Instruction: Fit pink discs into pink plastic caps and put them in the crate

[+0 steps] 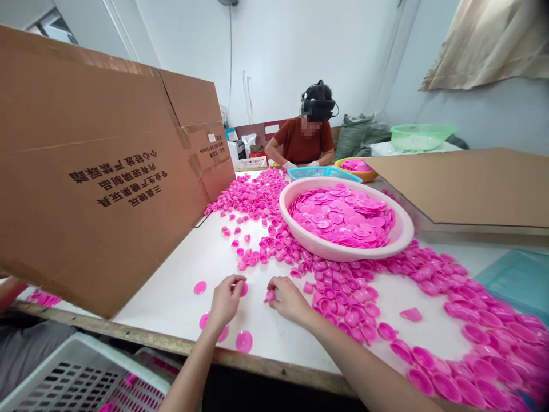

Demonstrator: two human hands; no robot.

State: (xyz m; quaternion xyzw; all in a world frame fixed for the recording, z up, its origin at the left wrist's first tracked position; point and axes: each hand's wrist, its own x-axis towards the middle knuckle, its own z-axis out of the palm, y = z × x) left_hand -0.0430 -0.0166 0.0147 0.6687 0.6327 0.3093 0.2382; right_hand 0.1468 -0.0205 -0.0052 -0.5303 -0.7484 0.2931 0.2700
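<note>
From my remote post, the left hand [226, 300] was curled, perhaps on a pink plastic cap [243, 289], as the right hand [289, 300] pinched a second cap [269, 296] above the white table [171, 320]: thin, light, flexible pieces, best taken by the rim.

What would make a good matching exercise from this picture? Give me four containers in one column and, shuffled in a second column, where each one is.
Containers:
1. Pale pink basin
2. Blue basket
3. Green translucent basin
4. White crate

Places:
A. Back right, on something white
B. Below the table's near edge, lower left
C. Mid-table, heaped with pink plastic discs
D. Far table edge, before the seated person

Pairs: 1-C, 2-D, 3-A, 4-B
</note>
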